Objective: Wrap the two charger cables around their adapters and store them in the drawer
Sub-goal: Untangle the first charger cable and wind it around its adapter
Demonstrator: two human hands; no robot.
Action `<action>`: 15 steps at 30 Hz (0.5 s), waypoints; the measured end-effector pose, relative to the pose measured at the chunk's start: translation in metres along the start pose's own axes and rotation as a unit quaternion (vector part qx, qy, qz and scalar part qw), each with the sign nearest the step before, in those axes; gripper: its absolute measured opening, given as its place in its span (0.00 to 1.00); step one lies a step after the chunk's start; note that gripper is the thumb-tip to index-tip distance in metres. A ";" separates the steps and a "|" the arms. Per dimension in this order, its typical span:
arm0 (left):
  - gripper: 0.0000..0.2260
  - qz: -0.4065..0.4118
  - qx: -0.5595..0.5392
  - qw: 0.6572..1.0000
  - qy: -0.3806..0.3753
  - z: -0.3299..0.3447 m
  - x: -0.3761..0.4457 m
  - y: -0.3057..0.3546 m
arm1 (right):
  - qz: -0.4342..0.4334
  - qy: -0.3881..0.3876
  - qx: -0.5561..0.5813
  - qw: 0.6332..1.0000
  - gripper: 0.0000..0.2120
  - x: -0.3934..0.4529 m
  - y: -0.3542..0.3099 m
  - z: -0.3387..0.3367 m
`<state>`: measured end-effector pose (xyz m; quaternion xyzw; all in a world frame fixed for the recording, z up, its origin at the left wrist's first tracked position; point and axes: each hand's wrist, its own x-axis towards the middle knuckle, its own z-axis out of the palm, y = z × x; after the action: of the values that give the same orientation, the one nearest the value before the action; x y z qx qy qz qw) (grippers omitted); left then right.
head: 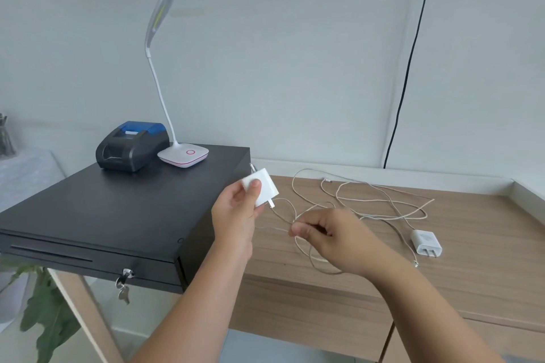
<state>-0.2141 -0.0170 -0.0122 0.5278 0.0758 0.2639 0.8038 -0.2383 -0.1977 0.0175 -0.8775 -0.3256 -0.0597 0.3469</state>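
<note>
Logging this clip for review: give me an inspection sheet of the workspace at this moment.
Surface: wooden desk.
Job's things: held adapter; second adapter lying on the desk; black cash drawer closed, keys in lock.
Clutter: receipt printer and desk lamp on the drawer.
Grippers: left hand holds the adapter; right hand pinches its cable.
Cables: white cables loose, tangled.
Surroundings: black wall cable; plant.

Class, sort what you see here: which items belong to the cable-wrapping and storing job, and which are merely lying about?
Belong: white square adapter held by left hand; thin white cable pinched by right hand; second white adapter on wooden desk; black metal drawer.

Lying about: black-and-blue receipt printer; white desk lamp; silver keys.
</note>
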 end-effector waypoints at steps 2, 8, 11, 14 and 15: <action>0.12 0.047 0.053 0.997 -0.008 -0.002 -0.001 -0.002 | -0.007 -0.007 0.014 1.000 0.09 0.000 -0.003 -0.009; 0.09 0.121 0.175 0.977 -0.002 -0.001 -0.008 -0.009 | -0.007 -0.041 0.067 0.997 0.09 0.007 -0.008 -0.031; 0.13 0.024 0.049 0.998 0.038 -0.001 -0.001 -0.010 | -0.019 -0.122 0.042 0.992 0.09 0.004 -0.013 -0.023; 0.10 0.049 0.102 0.993 0.038 -0.006 -0.001 -0.012 | -0.021 -0.071 0.041 0.996 0.09 0.002 -0.016 -0.021; 0.08 0.089 0.162 0.983 0.022 -0.008 -0.005 -0.012 | -0.018 -0.040 0.041 0.998 0.09 0.002 -0.015 -0.024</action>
<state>-0.2168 -0.0167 -0.0273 0.6497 0.0880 0.3300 0.6791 -0.2428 -0.2036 0.0445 -0.8579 -0.3575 -0.0174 0.3686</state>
